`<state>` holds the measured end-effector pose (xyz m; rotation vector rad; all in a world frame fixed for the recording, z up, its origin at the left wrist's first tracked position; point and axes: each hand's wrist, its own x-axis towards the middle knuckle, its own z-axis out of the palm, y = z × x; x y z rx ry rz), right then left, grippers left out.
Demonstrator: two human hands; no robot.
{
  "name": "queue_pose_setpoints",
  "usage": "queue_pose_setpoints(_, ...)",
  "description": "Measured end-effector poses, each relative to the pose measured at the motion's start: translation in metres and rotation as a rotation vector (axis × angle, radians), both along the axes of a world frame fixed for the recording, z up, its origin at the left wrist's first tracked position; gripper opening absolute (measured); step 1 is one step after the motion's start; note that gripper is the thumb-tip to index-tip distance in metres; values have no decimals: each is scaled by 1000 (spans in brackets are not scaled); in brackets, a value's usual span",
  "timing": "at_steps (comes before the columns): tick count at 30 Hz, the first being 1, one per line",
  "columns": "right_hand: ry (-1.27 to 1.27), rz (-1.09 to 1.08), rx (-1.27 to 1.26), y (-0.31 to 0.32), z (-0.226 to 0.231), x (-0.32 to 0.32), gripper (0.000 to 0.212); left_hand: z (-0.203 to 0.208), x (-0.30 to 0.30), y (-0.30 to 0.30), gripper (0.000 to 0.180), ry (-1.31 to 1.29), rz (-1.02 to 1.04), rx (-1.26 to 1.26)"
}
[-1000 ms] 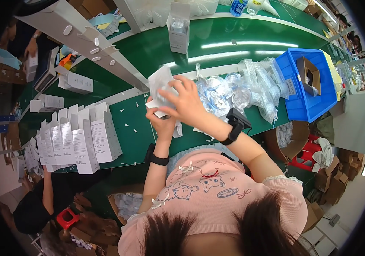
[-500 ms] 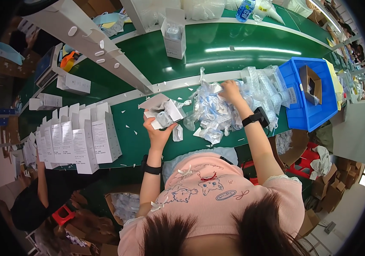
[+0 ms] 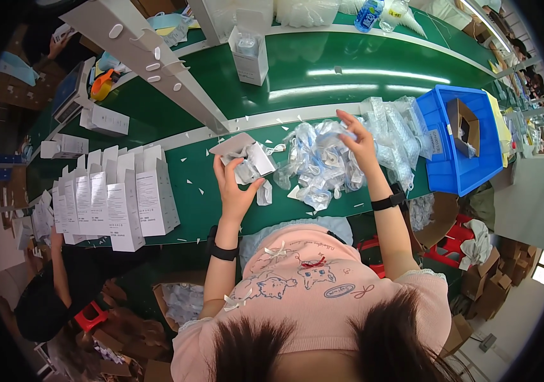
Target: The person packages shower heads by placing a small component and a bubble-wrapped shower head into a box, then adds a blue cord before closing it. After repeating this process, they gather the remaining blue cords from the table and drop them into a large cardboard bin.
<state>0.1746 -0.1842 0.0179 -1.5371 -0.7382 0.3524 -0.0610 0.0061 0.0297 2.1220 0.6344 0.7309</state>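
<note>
From where I sit at the far end of the feed, I take this for a factory workshop, on a packing or assembly floor. A long green table (image 3: pixel 202 219) runs beneath a slotted metal upright (image 3: pixel 151 63), with a row of matching white cartons (image 3: pixel 122 213) at one end and a heap of bagged pieces (image 3: pixel 323 159) near its middle, close to a blue plastic bin (image 3: pixel 440 172). I see brown cardboard boxes (image 3: pixel 495 286) stacked on the floor, a red stool (image 3: pixel 90 316), and a strip lamp (image 3: pixel 487 25) overhead. A person in black (image 3: pixel 49 293) sits nearby, and more people (image 3: pixel 530 76) show small in the distance.
</note>
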Motion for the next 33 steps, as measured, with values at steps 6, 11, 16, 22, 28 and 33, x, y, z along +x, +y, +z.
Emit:
queue_pose_setpoints(6,628,-158,236,8,5,-8,11,4,0,0,57,-5,-9,-8)
queue_pose_setpoints(11,663,-267,148,20,10,-20,25,11,-1,2,47,-33,-44,-98)
queue_pose_setpoints(16,705,-341,210,33,13,-30,36,4,2,5,29,-57,-7,-67)
queue_pose_setpoints(22,668,-242,360,69,69,-68,40,15,10,9,16,43,164,-147)
queue_pose_setpoints(28,177,-69,368,113,47,-114,34,20,20,18,15,-12,244,-247)
queue_pose_setpoints(33,-134,155,113,112,45,-128,25,16,14,26,17,-139,240,-310)
